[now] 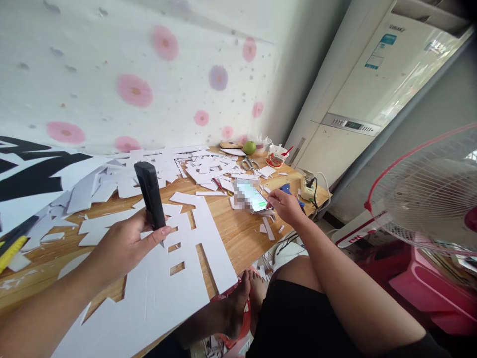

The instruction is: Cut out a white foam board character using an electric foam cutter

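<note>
My left hand is closed around a black utility knife, held upright with its tip down over a large white sheet with cut-out shapes. My right hand reaches out to a lit phone lying on the wooden table; its fingertips touch the phone's near edge.
White paper scraps litter the table. Scissors, a green apple, a red and white cup and a power strip sit at the far end. A fan stands at right, an air conditioner behind. My bare legs show below.
</note>
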